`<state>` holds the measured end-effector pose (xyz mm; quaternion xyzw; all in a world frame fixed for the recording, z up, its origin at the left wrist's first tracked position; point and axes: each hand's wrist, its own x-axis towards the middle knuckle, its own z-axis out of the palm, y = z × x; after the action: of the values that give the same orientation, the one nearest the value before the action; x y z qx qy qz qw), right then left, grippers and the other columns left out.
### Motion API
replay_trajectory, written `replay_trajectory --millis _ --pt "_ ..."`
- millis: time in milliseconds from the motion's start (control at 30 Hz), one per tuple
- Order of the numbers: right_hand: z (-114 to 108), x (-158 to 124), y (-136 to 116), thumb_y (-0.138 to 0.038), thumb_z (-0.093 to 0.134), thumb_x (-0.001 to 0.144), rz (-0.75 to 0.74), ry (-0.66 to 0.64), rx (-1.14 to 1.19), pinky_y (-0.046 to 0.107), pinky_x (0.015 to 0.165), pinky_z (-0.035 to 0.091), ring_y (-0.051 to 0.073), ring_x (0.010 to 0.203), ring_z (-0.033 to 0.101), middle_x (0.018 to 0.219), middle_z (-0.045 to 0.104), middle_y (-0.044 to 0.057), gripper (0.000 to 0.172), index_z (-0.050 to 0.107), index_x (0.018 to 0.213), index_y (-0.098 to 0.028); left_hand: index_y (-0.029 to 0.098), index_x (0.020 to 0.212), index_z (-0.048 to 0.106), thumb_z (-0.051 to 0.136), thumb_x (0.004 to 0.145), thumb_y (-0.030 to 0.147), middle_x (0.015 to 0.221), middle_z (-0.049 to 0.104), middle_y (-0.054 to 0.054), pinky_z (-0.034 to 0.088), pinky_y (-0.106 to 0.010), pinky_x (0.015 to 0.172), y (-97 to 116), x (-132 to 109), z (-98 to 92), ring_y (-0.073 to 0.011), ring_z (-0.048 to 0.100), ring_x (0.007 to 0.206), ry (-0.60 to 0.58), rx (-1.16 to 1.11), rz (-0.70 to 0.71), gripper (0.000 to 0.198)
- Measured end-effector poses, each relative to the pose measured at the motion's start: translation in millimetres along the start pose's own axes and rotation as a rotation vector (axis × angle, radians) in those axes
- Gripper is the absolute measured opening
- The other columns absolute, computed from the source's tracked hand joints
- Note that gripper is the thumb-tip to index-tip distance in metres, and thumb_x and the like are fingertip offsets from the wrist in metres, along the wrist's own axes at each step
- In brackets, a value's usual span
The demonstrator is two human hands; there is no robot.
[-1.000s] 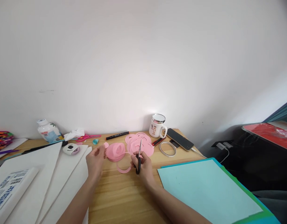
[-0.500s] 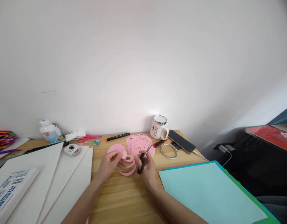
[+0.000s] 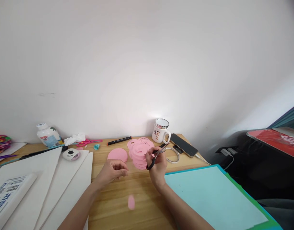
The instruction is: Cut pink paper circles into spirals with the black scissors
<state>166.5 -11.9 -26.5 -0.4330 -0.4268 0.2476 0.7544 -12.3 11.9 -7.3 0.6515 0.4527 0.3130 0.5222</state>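
In the head view, my right hand [image 3: 157, 164] is wrapped around a pair of black-handled scissors [image 3: 151, 163], whose blades point up and to the right beside the mug. My left hand [image 3: 113, 169] hovers over the wood with loosely curled fingers and nothing visible in them. A small pink paper piece [image 3: 131, 202], blurred by motion, is below and between my hands. Just beyond my left hand lies a pink paper disc [image 3: 117, 154]. Overlapping pink paper rings and offcuts [image 3: 139, 150] are heaped beside it, partly behind my right hand.
A white mug [image 3: 160, 131], a phone [image 3: 184, 145] and a roll of tape [image 3: 172, 155] stand back right. Light blue sheets [image 3: 214, 198] lie at right, white boards [image 3: 72, 191] at left. A black marker [image 3: 119, 141] and pink scissors [image 3: 91, 141] lie near the wall.
My left hand has let go of the small pink piece, which is now lower down. The cut strip has joined the pink heap. My right hand has moved slightly right and up with the scissors.
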Motion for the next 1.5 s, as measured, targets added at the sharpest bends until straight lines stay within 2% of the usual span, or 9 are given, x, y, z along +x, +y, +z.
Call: replay_trajectory --millis 100,167,233,333,600,800,1000,1133,1500 --pt "-7.1 12.9 4.7 -0.026 0.061 0.074 -0.003 0.092 0.004 0.028 0.063 0.042 0.014 0.068 0.049 0.078 0.048 -0.001 0.021 0.045 0.088 -0.022 0.019 0.062 0.067 0.069 0.06 0.032 0.058 0.063 -0.001 0.046 -0.027 0.054 -9.4 6.3 -2.1 -0.0167 0.057 0.055 0.391 0.273 0.158 0.014" --pt "-12.4 19.6 14.2 -0.027 0.062 0.072 0.028 0.077 -0.042 0.029 0.065 0.043 0.014 0.068 0.049 0.076 0.048 -0.002 0.024 0.046 0.089 -0.021 0.02 0.067 0.068 0.071 0.057 0.029 0.077 0.069 -0.005 0.05 -0.034 0.069 -18.2 11.4 -5.6 -0.0227 0.062 0.074 0.48 0.424 0.259 0.014" --pt "-17.5 23.8 26.0 -0.027 0.062 0.07 0.096 0.034 -0.173 0.029 0.064 0.044 0.015 0.067 0.051 0.073 0.049 -0.002 0.026 0.047 0.091 -0.02 0.02 0.077 0.07 0.072 0.056 0.025 0.091 0.071 -0.008 0.047 -0.04 0.085 -26.2 15.2 -8.8 -0.0274 0.062 0.092 0.462 0.518 0.285 0.021" --pt "-22.1 25.2 39.5 -0.026 0.062 0.068 0.128 0.015 -0.219 0.03 0.063 0.045 0.016 0.065 0.053 0.071 0.052 -0.002 0.029 0.05 0.093 -0.019 0.018 0.08 0.07 0.072 0.057 0.021 0.098 0.07 -0.01 0.044 -0.043 0.091 -33.2 17.0 -10.3 -0.0292 0.06 0.098 0.397 0.603 0.257 0.024" --pt "-16.9 17.5 36.5 -0.022 0.06 0.068 0.13 -0.015 -0.289 0.029 0.061 0.043 0.015 0.061 0.053 0.067 0.055 -0.002 0.021 0.054 0.088 -0.018 0.019 0.073 0.069 0.068 0.061 0.015 0.092 0.071 -0.007 0.047 -0.04 0.085 -33.6 15.6 -11.3 -0.0258 0.063 0.091 0.369 0.608 0.221 0.013" --pt "-13.2 11.4 28.9 -0.024 0.059 0.071 0.018 -0.061 -0.349 0.032 0.068 0.043 0.018 0.068 0.055 0.069 0.057 0.0 0.019 0.054 0.089 -0.019 0.02 0.065 0.067 0.062 0.066 0.013 0.082 0.071 -0.005 0.047 -0.036 0.078 -27.9 14.0 -11.8 -0.0233 0.063 0.083 0.319 0.595 0.243 0.009" --pt "-7.1 3.1 26.0 -0.024 0.063 0.07 0.1 -0.148 -0.264 0.03 0.065 0.043 0.017 0.066 0.053 0.068 0.055 -0.001 0.02 0.053 0.087 -0.021 0.019 0.071 0.068 0.067 0.06 0.011 0.088 0.07 -0.008 0.047 -0.038 0.08 -24.4 12.9 -10.1 -0.0248 0.062 0.086 0.316 0.647 0.205 0.013" --pt "-6.0 1.3 26.9 -0.024 0.063 0.07 0.121 -0.183 -0.245 0.03 0.063 0.043 0.017 0.064 0.052 0.067 0.055 -0.001 0.017 0.053 0.084 -0.021 0.021 0.067 0.068 0.064 0.062 0.009 0.085 0.07 -0.005 0.047 -0.037 0.079 -25.0 13.1 -12.0 -0.0231 0.062 0.084 0.303 0.637 0.23 0.013" --pt "-5.3 0.6 34.9 -0.019 0.062 0.068 0.15 -0.207 -0.202 0.027 0.059 0.039 0.014 0.058 0.048 0.062 0.052 -0.004 0.019 0.053 0.084 -0.021 0.021 0.063 0.067 0.063 0.061 0.012 0.083 0.071 -0.006 0.047 -0.036 0.078 -28.5 16.0 -14.7 -0.0241 0.062 0.084 0.277 0.624 0.249 0.01"
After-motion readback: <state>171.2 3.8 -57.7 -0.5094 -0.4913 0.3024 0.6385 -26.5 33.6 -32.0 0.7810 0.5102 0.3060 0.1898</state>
